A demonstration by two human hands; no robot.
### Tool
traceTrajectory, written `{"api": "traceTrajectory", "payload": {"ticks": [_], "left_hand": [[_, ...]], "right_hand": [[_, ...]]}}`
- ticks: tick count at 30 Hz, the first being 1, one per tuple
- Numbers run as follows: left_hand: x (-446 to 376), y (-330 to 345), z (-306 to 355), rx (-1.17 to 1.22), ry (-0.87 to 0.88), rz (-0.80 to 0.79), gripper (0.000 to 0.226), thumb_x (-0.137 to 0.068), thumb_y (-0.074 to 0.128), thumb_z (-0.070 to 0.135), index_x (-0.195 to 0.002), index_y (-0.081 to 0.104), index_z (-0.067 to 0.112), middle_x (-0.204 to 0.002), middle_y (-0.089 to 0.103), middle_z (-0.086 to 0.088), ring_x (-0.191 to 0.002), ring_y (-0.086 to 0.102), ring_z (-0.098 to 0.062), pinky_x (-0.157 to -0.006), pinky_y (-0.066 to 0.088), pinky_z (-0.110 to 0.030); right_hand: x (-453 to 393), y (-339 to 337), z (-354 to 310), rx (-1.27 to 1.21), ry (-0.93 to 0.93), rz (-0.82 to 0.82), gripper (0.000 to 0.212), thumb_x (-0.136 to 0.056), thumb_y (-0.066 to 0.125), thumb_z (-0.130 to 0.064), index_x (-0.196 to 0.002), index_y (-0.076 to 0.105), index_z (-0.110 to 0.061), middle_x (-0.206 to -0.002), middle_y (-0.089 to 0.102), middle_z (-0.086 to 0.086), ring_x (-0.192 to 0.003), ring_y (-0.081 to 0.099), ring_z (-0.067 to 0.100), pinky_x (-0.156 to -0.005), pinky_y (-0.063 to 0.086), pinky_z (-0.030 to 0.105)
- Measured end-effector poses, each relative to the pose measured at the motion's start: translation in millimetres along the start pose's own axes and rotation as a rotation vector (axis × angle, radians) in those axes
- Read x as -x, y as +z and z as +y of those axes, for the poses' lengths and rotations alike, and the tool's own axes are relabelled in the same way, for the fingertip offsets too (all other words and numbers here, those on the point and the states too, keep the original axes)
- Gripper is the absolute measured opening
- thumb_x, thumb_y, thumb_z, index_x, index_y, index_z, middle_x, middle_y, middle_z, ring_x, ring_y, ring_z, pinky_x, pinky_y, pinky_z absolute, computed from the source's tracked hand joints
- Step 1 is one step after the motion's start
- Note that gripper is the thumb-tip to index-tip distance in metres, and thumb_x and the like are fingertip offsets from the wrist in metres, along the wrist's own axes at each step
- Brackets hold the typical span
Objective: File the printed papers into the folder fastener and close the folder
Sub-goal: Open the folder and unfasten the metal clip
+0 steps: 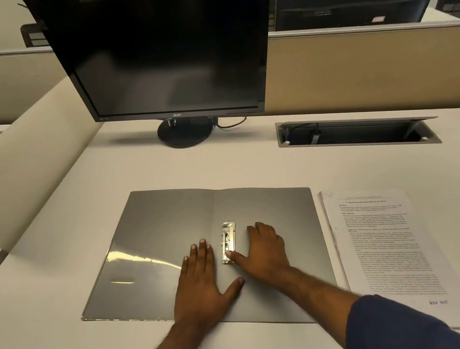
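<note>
The desk carries a dark monitor at its far side, with a cable hatch to the right of the monitor stand. The grey folder lies open and flat on the desk, nearer the person than the monitor. The stack of printed papers lies just right of the folder, its left edge at or slightly over the folder's right edge, not yet filed. The left hand rests flat on the folder just left of the spine, fingers straight and released, holding the cover down. The right hand rests on the folder's right half, its thumb tip touching the near end of the metal fastener; its other fingers lie loosely bent, gripping nothing. Judged step: opening the fastener. The next move probably calls for releasing the clip so that the papers can be seated under it.
</note>
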State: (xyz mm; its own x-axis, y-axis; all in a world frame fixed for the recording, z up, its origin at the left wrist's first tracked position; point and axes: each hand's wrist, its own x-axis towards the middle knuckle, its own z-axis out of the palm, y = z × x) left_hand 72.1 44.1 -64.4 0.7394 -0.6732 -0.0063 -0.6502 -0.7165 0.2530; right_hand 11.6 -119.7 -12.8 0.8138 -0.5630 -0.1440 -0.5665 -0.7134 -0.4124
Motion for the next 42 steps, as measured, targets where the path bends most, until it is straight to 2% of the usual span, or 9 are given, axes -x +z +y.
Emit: {"api": "traceTrajectory", "payload": {"ticks": [2,6,10,16,29,31,35,40,42], "left_hand": [[0.0,1.0,-0.2,0.004,0.0,-0.005,0.102,-0.078,0.008,0.09,-0.152,-0.02,0.025,-0.159,-0.028,0.009,-0.146,-0.027,-0.01,-0.117,-0.023,-0.026],[-0.3,2.0,-0.3,0.033,0.0,-0.021,0.103,-0.079,0.009,0.09,-0.153,-0.016,0.023,-0.16,-0.024,0.008,-0.148,-0.023,-0.011,-0.121,-0.011,-0.033],[1.2,-2.4,1.1,0.04,0.009,-0.022,0.104,-0.077,0.005,0.09,-0.152,-0.019,0.022,-0.159,-0.027,0.007,-0.148,-0.023,-0.012,-0.121,-0.013,-0.033],[2.3,-7.2,3.2,0.058,0.01,-0.026,0.106,-0.076,0.004,0.089,-0.153,-0.014,0.02,-0.161,-0.023,0.004,-0.149,-0.02,-0.014,-0.122,-0.011,-0.033],[3.5,-11.2,4.6,0.062,0.006,-0.042,0.106,-0.073,0.001,0.089,-0.151,-0.017,0.02,-0.16,-0.024,0.004,-0.149,-0.019,-0.015,-0.123,-0.008,-0.035],[3.7,-12.2,5.3,0.054,0.002,-0.043,0.105,-0.074,0.002,0.088,-0.151,-0.018,0.02,-0.16,-0.024,0.003,-0.149,-0.019,-0.015,-0.124,-0.006,-0.036],[4.1,-12.0,6.3,0.06,0.0,-0.038,0.103,-0.075,0.003,0.088,-0.15,-0.019,0.021,-0.161,-0.022,0.004,-0.149,-0.019,-0.014,-0.124,-0.005,-0.036],[2.8,-10.5,2.7,0.055,-0.007,-0.031,0.1,-0.078,0.005,0.088,-0.149,-0.02,0.022,-0.16,-0.024,0.006,-0.149,-0.02,-0.013,-0.124,-0.006,-0.036],[1.9,-10.6,2.3,0.059,-0.007,-0.025,0.1,-0.078,0.005,0.087,-0.149,-0.02,0.022,-0.159,-0.024,0.006,-0.149,-0.019,-0.013,-0.124,-0.006,-0.036]], "right_hand": [[-3.2,1.3,-7.7,0.031,0.034,-0.013,0.086,-0.074,0.05,-0.076,-0.135,0.043,-0.015,-0.14,0.044,0.007,-0.13,0.037,0.027,-0.106,0.034,0.042],[-7.0,6.3,-16.9,0.058,0.09,-0.026,0.095,-0.069,0.046,-0.083,-0.135,0.042,-0.016,-0.139,0.043,0.008,-0.128,0.038,0.028,-0.105,0.034,0.043],[-8.1,10.6,-18.2,0.083,0.099,-0.035,0.098,-0.069,0.049,-0.082,-0.139,0.037,-0.014,-0.142,0.04,0.01,-0.132,0.035,0.031,-0.109,0.032,0.044],[-5.1,15.9,-17.2,0.068,0.103,-0.042,0.103,-0.075,0.05,-0.078,-0.149,0.023,-0.013,-0.158,0.023,0.012,-0.146,0.017,0.034,-0.119,0.017,0.047],[-7.0,15.0,-16.4,0.069,0.108,-0.091,0.104,-0.076,0.049,-0.078,-0.152,0.019,-0.012,-0.161,0.016,0.013,-0.149,0.011,0.036,-0.12,0.012,0.047],[-7.7,12.1,-17.3,0.066,0.106,-0.086,0.098,-0.075,0.048,-0.079,-0.147,0.03,-0.014,-0.156,0.028,0.013,-0.145,0.021,0.036,-0.118,0.02,0.046],[-6.5,5.4,-24.3,0.122,-0.022,0.038,0.074,-0.079,0.049,-0.074,-0.128,0.053,-0.018,-0.128,0.057,0.007,-0.119,0.046,0.027,-0.101,0.038,0.04],[-7.7,-0.3,-34.9,0.089,-0.307,0.166,0.037,-0.091,0.055,-0.048,-0.108,0.068,-0.018,-0.111,0.067,0.002,-0.106,0.054,0.023,-0.089,0.043,0.035],[-8.5,-2.1,-35.1,0.113,-0.405,0.168,0.031,-0.093,0.054,-0.042,-0.101,0.071,-0.017,-0.105,0.069,0.001,-0.102,0.055,0.022,-0.086,0.043,0.035]]}}
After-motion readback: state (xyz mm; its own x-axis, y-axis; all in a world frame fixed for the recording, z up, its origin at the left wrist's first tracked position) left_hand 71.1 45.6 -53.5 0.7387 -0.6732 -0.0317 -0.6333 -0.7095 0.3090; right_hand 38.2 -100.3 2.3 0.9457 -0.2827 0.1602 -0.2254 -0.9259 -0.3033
